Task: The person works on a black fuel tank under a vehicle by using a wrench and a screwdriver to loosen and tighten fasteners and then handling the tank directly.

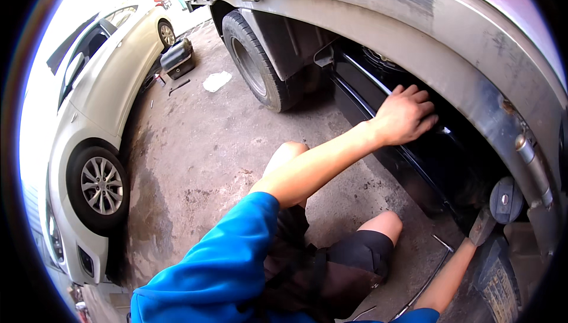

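Note:
My left hand [407, 113] has its fingers curled over the upper edge of a black tank [435, 178] mounted under the truck body. My right forearm reaches up at the lower right; my right hand [471, 241] is mostly hidden beside a grey bracket [484, 223], below the round dark cap [504, 200], so its fingers cannot be seen. A long T-handled metal tool [427, 280] lies beside my right forearm. My bent bare knees show below the tank.
The truck's rear-side wheel [245, 59] and metal body edge [367, 6] border the workspace. A pale car [97, 110] stands at left. On the concrete floor [183, 133] are a dark case [177, 56], a white sheet [216, 81] and small tools [177, 86].

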Motion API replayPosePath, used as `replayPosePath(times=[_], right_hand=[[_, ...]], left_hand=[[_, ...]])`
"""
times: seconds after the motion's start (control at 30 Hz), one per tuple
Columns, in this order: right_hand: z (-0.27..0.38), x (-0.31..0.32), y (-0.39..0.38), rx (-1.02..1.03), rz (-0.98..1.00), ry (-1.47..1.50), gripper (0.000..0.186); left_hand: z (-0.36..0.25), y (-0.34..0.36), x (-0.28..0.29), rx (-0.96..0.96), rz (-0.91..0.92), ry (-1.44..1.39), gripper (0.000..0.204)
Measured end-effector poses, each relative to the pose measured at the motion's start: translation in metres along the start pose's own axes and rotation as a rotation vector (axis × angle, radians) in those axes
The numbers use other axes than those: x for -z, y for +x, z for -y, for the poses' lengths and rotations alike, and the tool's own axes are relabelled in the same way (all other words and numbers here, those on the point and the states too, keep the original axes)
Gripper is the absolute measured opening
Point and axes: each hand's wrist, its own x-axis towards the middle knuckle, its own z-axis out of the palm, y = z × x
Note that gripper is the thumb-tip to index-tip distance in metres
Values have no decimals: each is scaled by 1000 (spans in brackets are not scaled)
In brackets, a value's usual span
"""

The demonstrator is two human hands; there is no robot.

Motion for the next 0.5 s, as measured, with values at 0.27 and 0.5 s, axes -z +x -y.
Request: replayPosePath(times=[0.27, 0.5], right_hand=[[-72, 31, -24, 89, 28, -577, 46], [10, 11, -40, -688, -281, 226, 44]], left_hand=[[-14, 8, -37, -66, -57, -212, 57], [-13, -10, -26, -96, 86, -155, 84]])
